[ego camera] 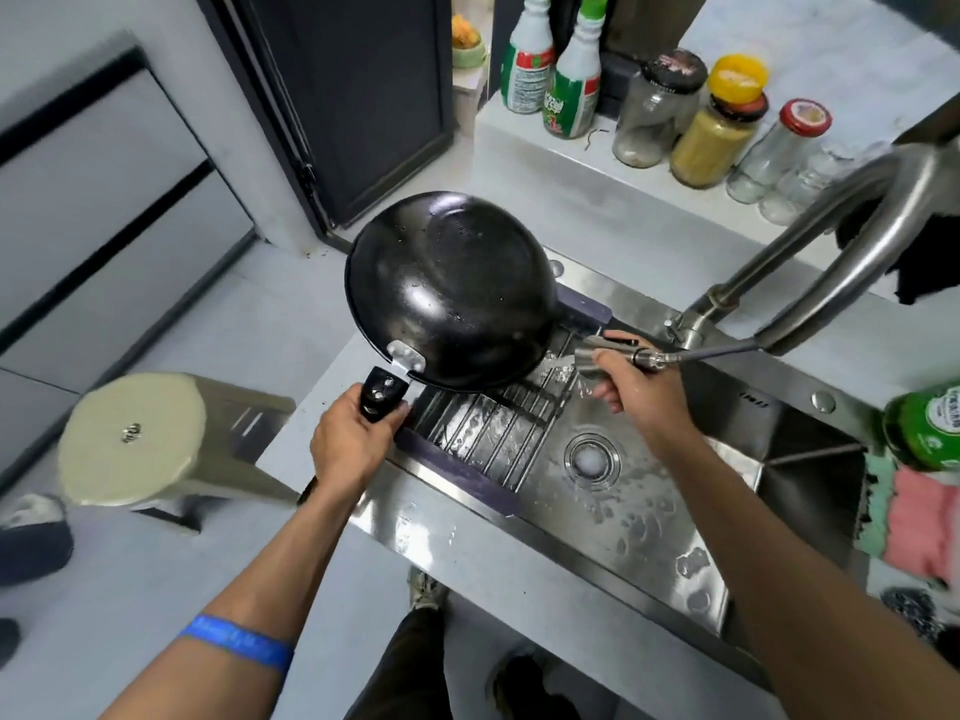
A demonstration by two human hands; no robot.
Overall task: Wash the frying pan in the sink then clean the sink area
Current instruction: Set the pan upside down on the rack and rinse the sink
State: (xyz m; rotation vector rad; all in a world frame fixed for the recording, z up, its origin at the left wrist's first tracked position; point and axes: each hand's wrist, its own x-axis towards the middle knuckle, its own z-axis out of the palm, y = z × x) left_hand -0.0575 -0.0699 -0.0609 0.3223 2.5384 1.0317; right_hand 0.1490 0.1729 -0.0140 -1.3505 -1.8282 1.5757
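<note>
The black frying pan is tilted up over the left end of the steel sink, its wet inside facing me. My left hand grips its black handle at the sink's left edge. My right hand holds the pull-out spray head of the faucet, hose stretched to the right. Water sprays from the head toward the pan's lower rim and onto the wire rack that lies across the sink beneath the pan.
Jars and sauce bottles line the ledge behind the sink. A green bottle and pink and green cloths sit at the sink's right end. A round stool stands on the floor at left. The drain holds foamy water.
</note>
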